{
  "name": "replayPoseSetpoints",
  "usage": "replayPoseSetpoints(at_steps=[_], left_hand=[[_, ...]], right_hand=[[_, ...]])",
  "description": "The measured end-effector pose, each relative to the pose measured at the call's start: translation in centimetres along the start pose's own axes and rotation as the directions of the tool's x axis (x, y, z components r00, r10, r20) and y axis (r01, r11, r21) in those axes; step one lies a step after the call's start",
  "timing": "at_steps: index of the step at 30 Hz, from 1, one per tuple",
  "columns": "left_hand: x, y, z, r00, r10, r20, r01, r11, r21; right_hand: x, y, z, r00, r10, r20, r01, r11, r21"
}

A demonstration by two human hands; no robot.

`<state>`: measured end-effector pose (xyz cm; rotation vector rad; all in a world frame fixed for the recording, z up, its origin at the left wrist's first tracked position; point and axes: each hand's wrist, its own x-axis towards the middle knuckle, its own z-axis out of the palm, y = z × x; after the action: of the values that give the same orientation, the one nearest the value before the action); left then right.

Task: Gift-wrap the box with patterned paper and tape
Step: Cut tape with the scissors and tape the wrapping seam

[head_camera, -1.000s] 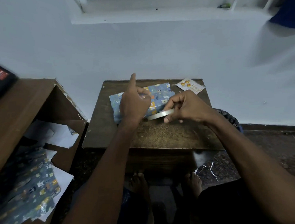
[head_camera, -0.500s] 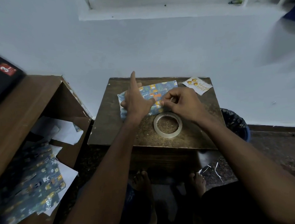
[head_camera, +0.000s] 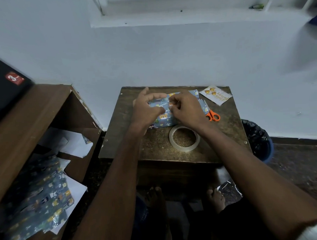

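Nearby, tape roll (head_camera: 184, 138), scissors (head_camera: 212, 116) (half hidden), gift tag (head_camera: 215, 95), bin (head_camera: 258, 139)

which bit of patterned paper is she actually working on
The wrapped box on the small table, under both hands; the loose paper sheet lies untouched on the left shelf.

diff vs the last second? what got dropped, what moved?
The right hand let go of the tape roll, which now lies flat on the table near the wrapped box, and moved up onto the box, pinching at its top. The left hand lowered its raised finger and curls over the box. The box, card and table stayed put.
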<state>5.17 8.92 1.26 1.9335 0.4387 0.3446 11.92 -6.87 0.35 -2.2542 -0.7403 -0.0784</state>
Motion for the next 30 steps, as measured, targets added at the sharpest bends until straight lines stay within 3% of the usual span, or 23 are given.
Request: replayPoseSetpoints(at_steps=[7, 22, 30], left_hand=[[-0.6, 0.3, -0.4, 1.000, -0.009, 0.024, 0.006, 0.992, 0.123], [-0.1, 0.1, -0.5, 0.999, -0.005, 0.032, -0.002, 0.975, 0.221], [-0.4, 0.0, -0.6, 0.989, 0.146, 0.039, -0.149, 0.900, 0.409]], right_hand=[[-0.3, -0.1, -0.8, 1.000, -0.019, -0.025, 0.020, 0.999, 0.050], [-0.4, -0.3, -0.4, 0.987, -0.158, 0.023, 0.159, 0.984, -0.078], [-0.3, -0.1, 0.2, 0.980, -0.194, 0.043, 0.198, 0.969, -0.149]])
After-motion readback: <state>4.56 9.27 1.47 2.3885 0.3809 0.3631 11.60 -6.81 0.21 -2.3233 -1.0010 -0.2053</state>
